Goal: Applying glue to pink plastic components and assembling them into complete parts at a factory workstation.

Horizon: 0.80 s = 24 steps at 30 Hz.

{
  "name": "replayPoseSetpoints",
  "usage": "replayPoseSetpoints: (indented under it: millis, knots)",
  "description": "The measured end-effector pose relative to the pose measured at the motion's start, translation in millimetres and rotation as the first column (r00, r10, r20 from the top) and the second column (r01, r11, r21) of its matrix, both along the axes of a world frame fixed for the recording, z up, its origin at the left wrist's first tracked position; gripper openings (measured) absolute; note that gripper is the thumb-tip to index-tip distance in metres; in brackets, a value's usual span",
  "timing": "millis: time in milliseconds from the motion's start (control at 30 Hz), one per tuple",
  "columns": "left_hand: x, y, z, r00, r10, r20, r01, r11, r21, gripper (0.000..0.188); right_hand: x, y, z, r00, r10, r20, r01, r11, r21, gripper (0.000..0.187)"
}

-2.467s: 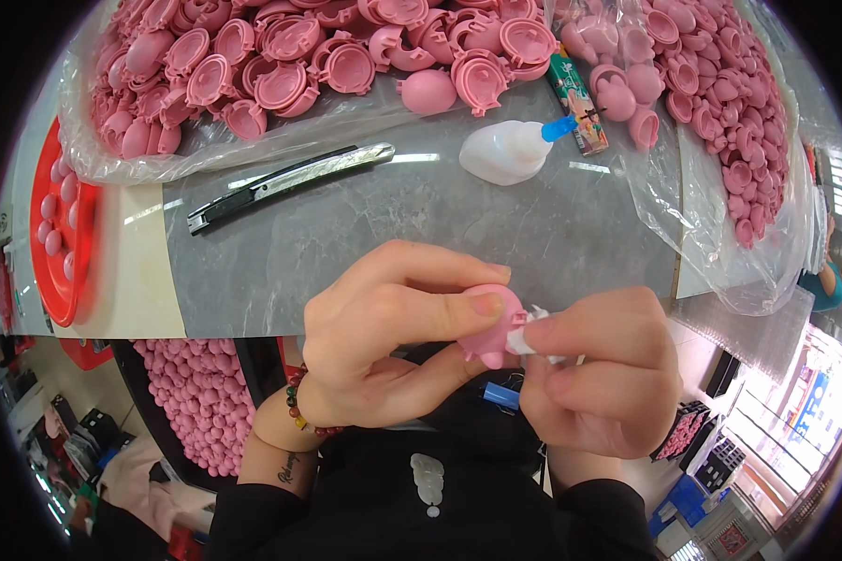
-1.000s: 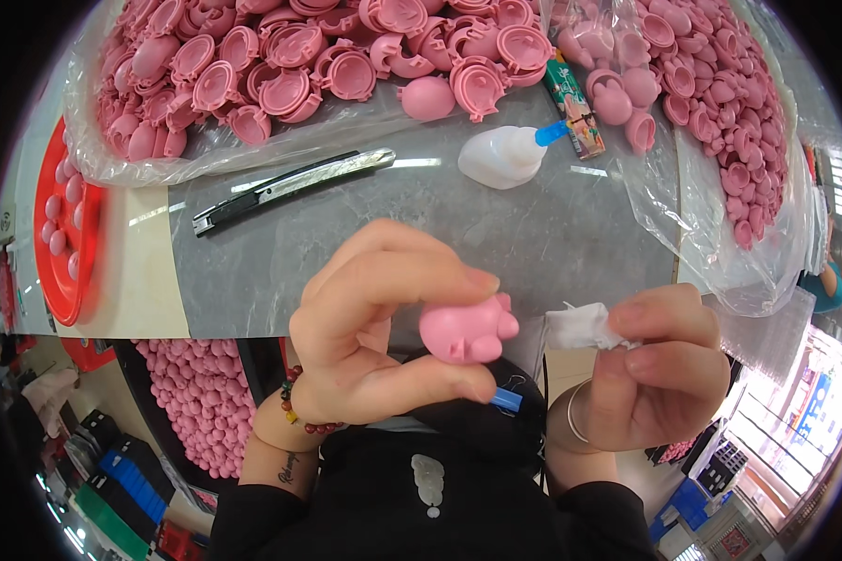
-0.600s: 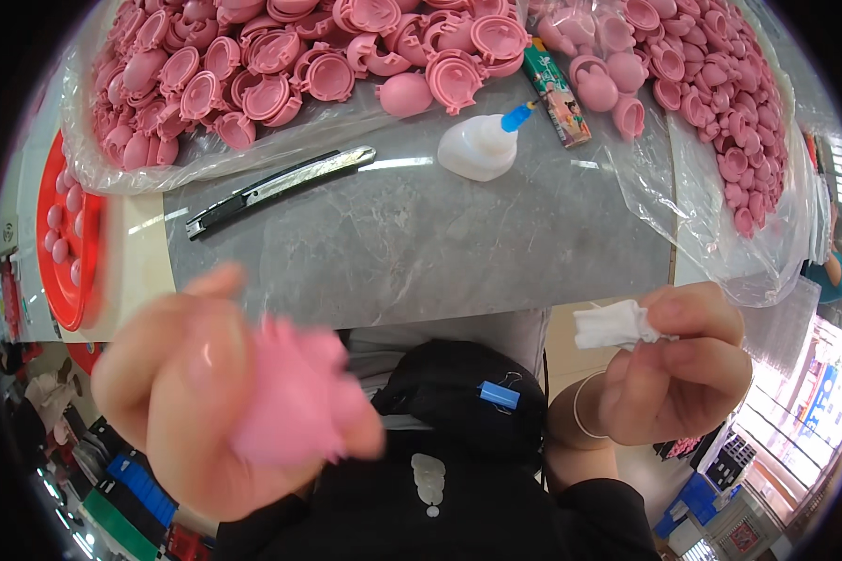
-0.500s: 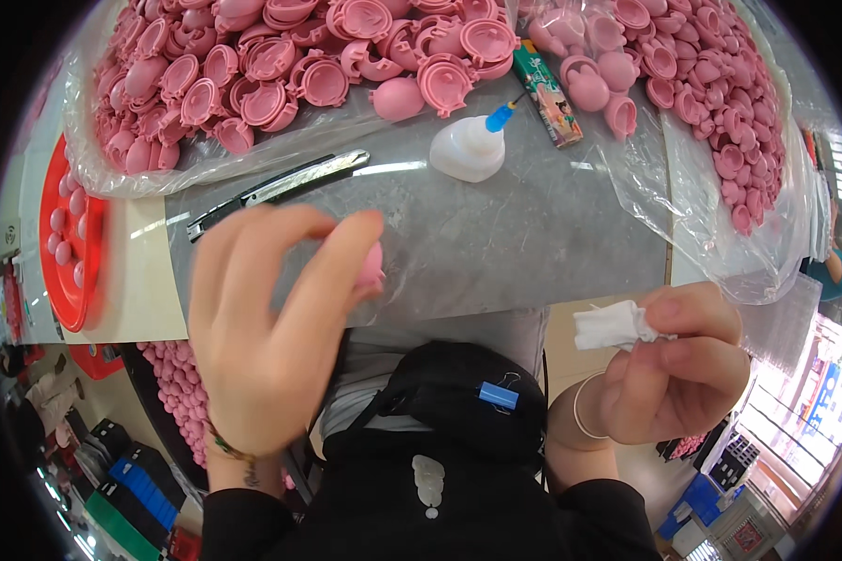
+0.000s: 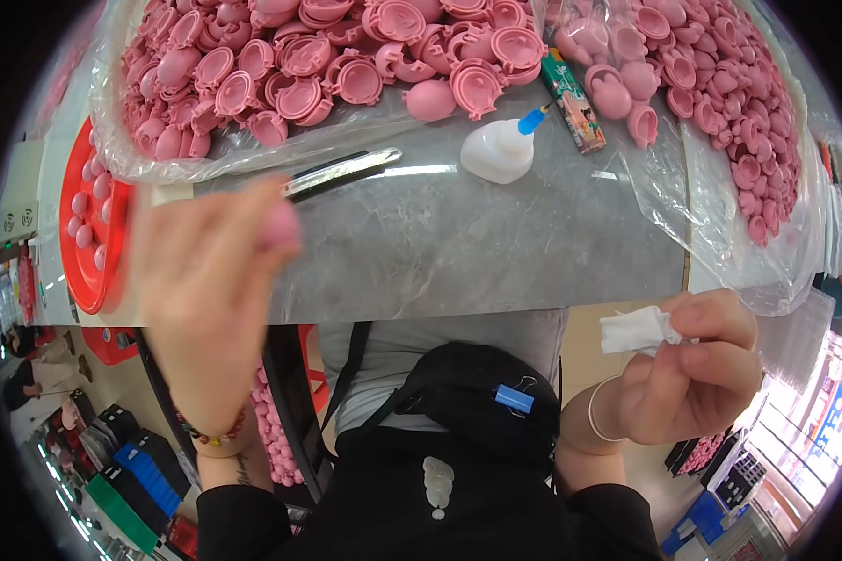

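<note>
Blurred by motion, my left hand is over the left part of the table, its thumb and fingers closed on a small pink plastic ball. My fingers cover much of that ball. Past the table's near edge on the right, my right hand pinches a folded white tissue between thumb and fingers. Beyond my left hand lies a utility knife, partly hidden by it. A white squeeze bottle with a blue needle tip stands farther back, beside a small green printed box.
Pink plastic half-shells lie heaped on clear plastic sheeting at the back, with another pile at right. A red tray with several pink balls sits at the left edge. Below the table, more pink balls fill a dark container.
My left hand has swung left with the pink ball, toward the red tray. My right hand keeps its pinch on the tissue. The whole view has shifted slightly.
</note>
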State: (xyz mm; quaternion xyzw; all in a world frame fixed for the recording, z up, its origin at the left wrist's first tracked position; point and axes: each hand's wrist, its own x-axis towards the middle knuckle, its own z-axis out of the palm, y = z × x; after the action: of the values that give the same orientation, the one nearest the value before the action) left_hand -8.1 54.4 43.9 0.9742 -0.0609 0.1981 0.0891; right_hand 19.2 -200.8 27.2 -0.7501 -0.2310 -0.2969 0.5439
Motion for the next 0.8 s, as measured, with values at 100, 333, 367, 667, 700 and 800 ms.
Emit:
replayPoseSetpoints:
  millis: [100,333,367,667,700,800]
  knots:
    - [-4.1,0.2,-5.9,0.997,0.060,-0.052,-0.063,0.995,-0.072,0.039,-0.4,3.4,0.1,1.000,-0.010,0.014,0.010,0.999,0.031,0.016]
    - [-5.3,6.2,-3.8,0.998,0.051,-0.026,-0.051,0.999,0.001,0.035,-2.4,4.3,-1.3,1.000,-0.002,0.001,0.002,1.000,0.019,0.016]
    - [-2.8,3.1,-10.1,0.998,0.038,-0.046,-0.041,0.997,-0.071,0.034,-2.2,2.6,-2.9,1.000,-0.005,-0.011,0.004,1.000,-0.010,0.015]
    - [-24.4,-37.9,-29.4,0.875,-0.480,0.058,-0.102,-0.300,-0.948,0.056,-5.2,14.6,2.6,0.985,0.049,-0.164,-0.042,0.998,0.049,0.020]
    - [-25.2,-56.6,-21.9,0.918,-0.364,-0.159,-0.252,-0.225,-0.941,0.060,-5.5,20.3,1.6,0.984,0.062,-0.166,-0.053,0.997,0.053,0.020]
    - [-11.5,-67.5,-41.5,0.915,-0.401,0.043,-0.036,-0.188,-0.981,0.057,-5.9,23.4,-0.4,0.976,0.097,-0.197,-0.086,0.994,0.061,0.023]
